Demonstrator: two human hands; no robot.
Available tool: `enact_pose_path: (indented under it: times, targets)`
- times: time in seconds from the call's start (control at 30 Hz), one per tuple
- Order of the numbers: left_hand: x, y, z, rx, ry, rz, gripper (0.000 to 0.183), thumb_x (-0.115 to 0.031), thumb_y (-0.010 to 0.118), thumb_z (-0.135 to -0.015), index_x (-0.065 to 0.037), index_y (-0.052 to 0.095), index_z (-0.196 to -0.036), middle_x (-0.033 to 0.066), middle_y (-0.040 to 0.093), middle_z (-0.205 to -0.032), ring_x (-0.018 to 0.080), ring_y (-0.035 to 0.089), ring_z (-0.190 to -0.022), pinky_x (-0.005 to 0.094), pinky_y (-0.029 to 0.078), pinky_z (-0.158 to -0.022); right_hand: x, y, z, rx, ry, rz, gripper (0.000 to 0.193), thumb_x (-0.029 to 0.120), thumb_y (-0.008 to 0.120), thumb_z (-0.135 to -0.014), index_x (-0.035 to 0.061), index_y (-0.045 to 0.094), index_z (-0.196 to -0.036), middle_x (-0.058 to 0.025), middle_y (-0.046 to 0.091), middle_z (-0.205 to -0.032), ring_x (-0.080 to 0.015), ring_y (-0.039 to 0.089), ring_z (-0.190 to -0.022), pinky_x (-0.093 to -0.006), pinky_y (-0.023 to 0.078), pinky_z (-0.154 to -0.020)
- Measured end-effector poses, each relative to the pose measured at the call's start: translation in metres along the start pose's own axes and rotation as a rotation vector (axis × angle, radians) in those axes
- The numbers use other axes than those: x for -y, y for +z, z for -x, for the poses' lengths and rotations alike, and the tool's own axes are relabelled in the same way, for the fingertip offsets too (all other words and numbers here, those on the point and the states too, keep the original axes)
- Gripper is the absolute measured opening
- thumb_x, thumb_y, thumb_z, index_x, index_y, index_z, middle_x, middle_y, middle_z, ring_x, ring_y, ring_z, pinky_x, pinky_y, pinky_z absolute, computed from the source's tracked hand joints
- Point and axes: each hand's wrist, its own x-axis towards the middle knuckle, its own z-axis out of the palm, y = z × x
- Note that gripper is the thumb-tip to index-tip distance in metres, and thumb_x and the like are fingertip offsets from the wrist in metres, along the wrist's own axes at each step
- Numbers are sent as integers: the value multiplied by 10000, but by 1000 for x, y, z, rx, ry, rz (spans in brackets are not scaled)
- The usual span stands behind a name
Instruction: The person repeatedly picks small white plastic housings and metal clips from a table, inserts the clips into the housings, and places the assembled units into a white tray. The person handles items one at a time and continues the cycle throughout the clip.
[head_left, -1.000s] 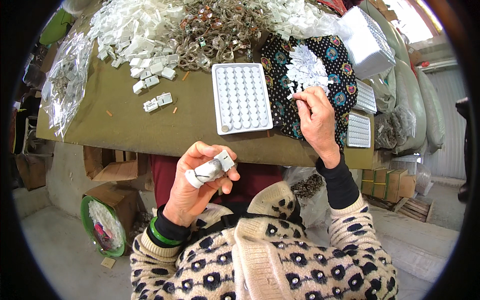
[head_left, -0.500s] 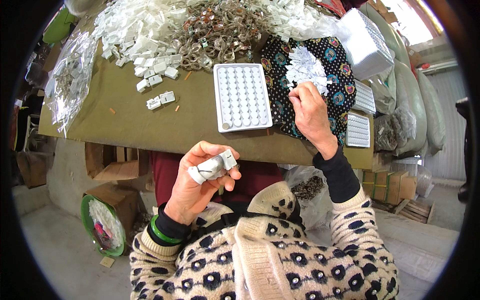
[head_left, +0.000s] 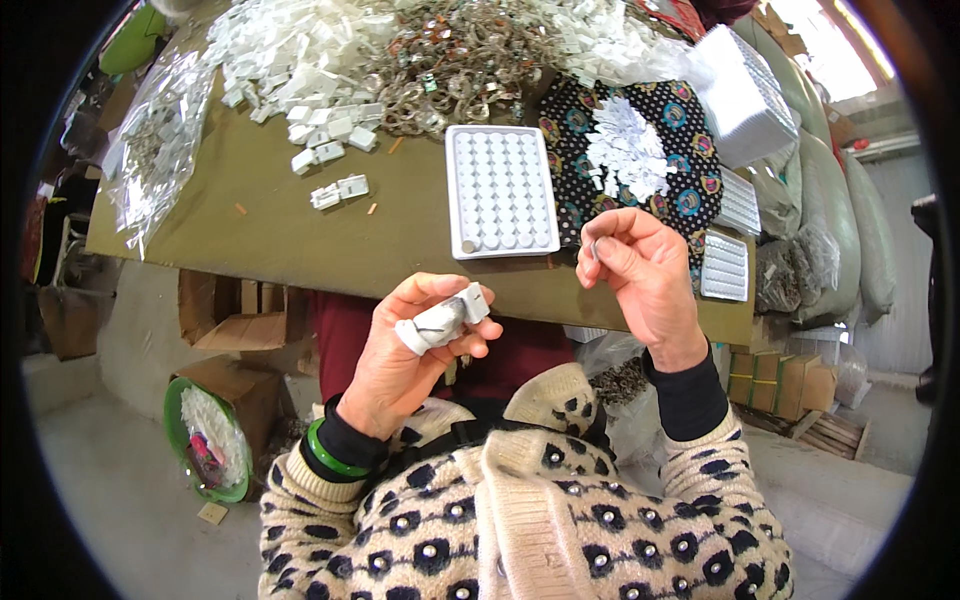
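Observation:
My left hand [head_left: 385, 365] is closed on a small white plastic casing [head_left: 474, 301], held between its fingertips above my lap. One digit of that hand wears a worn, greyish-white wrapping [head_left: 428, 330]. My right hand [head_left: 645, 275] is raised off the table's front edge, thumb and index finger pinched together. Whatever sits in that pinch is too small to name. Beyond it, a heap of white paper-like slips [head_left: 628, 150] rests on a dark dotted cloth [head_left: 685, 150]. Left of the cloth is a white tray [head_left: 451, 190] of round pockets, with one greyish disc [head_left: 468, 247] in its near left corner.
White casings [head_left: 300, 60] and clear tangled parts [head_left: 450, 70] are heaped at the back. A few loose casings [head_left: 340, 191] lie left of the tray. Stacked white trays [head_left: 745, 100] stand at the right. A clear plastic bag [head_left: 155, 160] covers the table's left end.
My right hand has drawn back from the heap of slips toward me, still pinched. The left hand keeps the casing, shifted slightly right and up in view. The whole view has shifted a little.

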Motion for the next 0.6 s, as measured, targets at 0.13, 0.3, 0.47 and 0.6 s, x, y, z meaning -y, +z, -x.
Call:
enact_pose_path:
  times: [0.13,0.3,0.47,0.6]
  targets:
    - [-3,2,3,-46,32,-52,213,-161,627,-964,-61,626,-1152,205,672,-1092,285,709,-876,350,610,-713,-10,33,7,63,-43,158,147,-10,584,-953,-31,636,-1089,-50,651,-907,-98,605,-775,-235,508,-724]
    - [-4,2,5,-40,51,-18,242,-181,632,-962,-41,632,-1159,194,682,-1066,275,714,-855,358,617,-714,-27,66,8,108,-136,307,146,-45,569,-948,-14,641,-1071,-22,635,-926,-81,609,-805,-216,509,-740]
    - [-7,4,6,-63,16,40,259,-164,614,-973,-7,627,-1178,152,694,-1053,247,717,-848,326,613,-657,-35,79,3,84,-479,637,177,-117,616,-845,-16,664,-983,-86,667,-933,-176,652,-808,-269,522,-739]
    - [-7,5,7,-53,19,79,253,-146,612,-975,5,628,-1177,140,703,-1038,239,717,-856,319,610,-632,-35,81,4,68,-630,829,211,-129,655,-795,-4,666,-966,-105,655,-908,-237,649,-801,-310,519,-693]
